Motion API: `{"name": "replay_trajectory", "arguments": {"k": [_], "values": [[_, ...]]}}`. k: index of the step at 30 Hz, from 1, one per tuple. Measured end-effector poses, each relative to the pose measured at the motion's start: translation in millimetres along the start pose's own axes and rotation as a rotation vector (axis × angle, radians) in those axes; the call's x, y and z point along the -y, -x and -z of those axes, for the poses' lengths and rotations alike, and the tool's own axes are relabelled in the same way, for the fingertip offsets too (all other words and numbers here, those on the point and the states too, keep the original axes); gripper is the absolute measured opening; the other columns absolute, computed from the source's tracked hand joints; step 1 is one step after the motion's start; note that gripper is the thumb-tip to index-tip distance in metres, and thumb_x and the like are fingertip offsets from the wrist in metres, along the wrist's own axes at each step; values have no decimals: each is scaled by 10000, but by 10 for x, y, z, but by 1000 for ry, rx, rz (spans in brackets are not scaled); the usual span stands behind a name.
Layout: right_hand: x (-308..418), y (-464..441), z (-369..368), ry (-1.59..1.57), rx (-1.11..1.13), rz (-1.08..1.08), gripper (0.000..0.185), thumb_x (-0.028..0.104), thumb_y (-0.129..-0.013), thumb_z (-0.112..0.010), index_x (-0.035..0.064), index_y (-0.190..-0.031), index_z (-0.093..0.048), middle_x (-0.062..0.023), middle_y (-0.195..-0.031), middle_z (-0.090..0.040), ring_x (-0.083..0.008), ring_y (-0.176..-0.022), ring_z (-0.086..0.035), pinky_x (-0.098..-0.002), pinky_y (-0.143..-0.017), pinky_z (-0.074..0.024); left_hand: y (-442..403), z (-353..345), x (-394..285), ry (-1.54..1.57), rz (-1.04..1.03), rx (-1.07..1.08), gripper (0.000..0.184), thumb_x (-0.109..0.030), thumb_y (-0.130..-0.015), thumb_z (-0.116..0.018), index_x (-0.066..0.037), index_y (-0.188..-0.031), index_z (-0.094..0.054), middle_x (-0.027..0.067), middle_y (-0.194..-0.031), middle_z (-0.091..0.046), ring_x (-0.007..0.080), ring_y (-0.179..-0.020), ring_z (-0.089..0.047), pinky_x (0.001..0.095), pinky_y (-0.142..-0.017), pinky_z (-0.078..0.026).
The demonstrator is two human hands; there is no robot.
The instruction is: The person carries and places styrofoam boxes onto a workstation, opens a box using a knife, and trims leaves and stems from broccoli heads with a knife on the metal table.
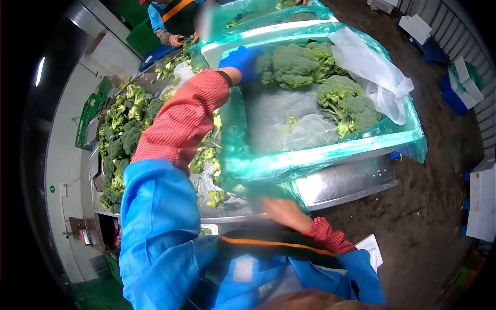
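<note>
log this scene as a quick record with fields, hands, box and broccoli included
left hand: blue-gloved left hand at the far left of the green-lined box, beside broccoli heads; grip unclear
right hand: bare-looking right hand by the hanging green liner; fingers blurred
box contents: broccoli along the far and right sides
right rim: translucent plastic sheet draped over it
left side: loose broccoli pile
beyond: co-worker's hand near broccoli

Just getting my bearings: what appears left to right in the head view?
Small round green wall sign, heaped green broccoli, blue-gloved left hand, bare right hand, crumpled translucent white plastic sheet, white rectangular boxes.
</note>
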State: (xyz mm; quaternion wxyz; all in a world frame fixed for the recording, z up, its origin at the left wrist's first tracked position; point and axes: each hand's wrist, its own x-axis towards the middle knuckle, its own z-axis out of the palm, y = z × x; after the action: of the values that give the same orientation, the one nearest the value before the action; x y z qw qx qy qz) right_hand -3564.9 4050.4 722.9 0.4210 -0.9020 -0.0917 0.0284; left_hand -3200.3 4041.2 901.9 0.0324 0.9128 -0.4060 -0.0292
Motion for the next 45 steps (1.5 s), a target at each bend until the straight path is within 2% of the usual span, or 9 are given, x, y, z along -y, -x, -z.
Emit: {"name": "replay_trajectory", "arguments": {"k": [5,10,13,17,22,26,34,37,45], "values": [[126,-144,-75,28,-66,149,176,228,-920,-533,73,-1003,-534,-148,-804,-640,-321,-672,-641,-428,-539,-503,464,62,315,447,-131,-204,774,-116,-709,-741,-266,-1392,-409,123,-1196,-534,258,-1093,-558,364,-898,-499],[190,-335,-335,5,-78,263,178,241,-895,-572,83,-974,-555,-119,-814,-631,-314,-663,-628,-413,-554,-497,1238,494,568,1230,152,-76,575,-231,-858,-635,-120,-1371,-400,27,-1081,-608,149,-939,-610,264,-724,-531],[319,-497,-420,-115,-119,252,190,262,-881,-594,96,-974,-576,-116,-792,-628,-321,-656,-619,-424,-569,-488,1828,343,1065,1413,254,-93,478,-187,-893,-559,-126,-1342,-409,19,-1135,-576,122,-976,-593,293,-700,-542],[608,-654,-406,-335,-85,99,242,249,-882,-592,75,-1048,-572,-158,-764,-619,-352,-672,-603,-429,-600,-462,2673,-65,1214,1603,363,-67,579,-109,-860,-538,-93,-1405,-344,62,-1269,-529,209,-1100,-571,405,-812,-562],[756,-994,-602,-417,-160,-54,239,163,-904,-530,0,-1078,-541,-234,-885,-607,-409,-820,-594,-448,-707,-463,3510,-1352,1506,1403,678,-228,744,-77,-806,-662,-166,-1449,-298,82,-1268,-527,185,-1090,-556,320,-898,-491],[574,-1199,-822,-67,-216,-51,246,188,-909,-546,7,-1075,-521,-218,-879,-625,-407,-765,-602,-467,-644,-477,3931,-2113,1505,1335,700,-287,779,-2,-764,-627,-192,-1449,-310,75,-1336,-463,195,-1177,-492,324,-979,-437],[637,-1430,-840,200,-92,-35,160,157,-915,-533,27,-936,-442,-209,-729,-606,-400,-654,-598,-487,-549,-469,3938,-2083,1372,1457,625,-357,779,22,-764,-619,-156,-1451,-300,77,-1390,-391,205,-1241,-434,329,-1031,-392],[607,-1466,-865,221,-21,-20,73,75,-903,-432,9,-901,-462,-195,-725,-601,-364,-625,-610,-466,-527,-482,3948,-2117,1370,1429,621,-374,764,37,-764,-600,-143,-1445,-304,82,-1372,-403,202,-1225,-448,324,-1022,-399],[778,-1467,-841,175,-72,-3,134,122,-915,-507,18,-879,-429,-214,-675,-575,-402,-599,-584,-476,-520,-463,3955,-2158,1274,1487,632,-467,725,51,-750,-571,-108,-1407,-308,107,-1304,-441,205,-1183,-480,317,-983,-434]]}}
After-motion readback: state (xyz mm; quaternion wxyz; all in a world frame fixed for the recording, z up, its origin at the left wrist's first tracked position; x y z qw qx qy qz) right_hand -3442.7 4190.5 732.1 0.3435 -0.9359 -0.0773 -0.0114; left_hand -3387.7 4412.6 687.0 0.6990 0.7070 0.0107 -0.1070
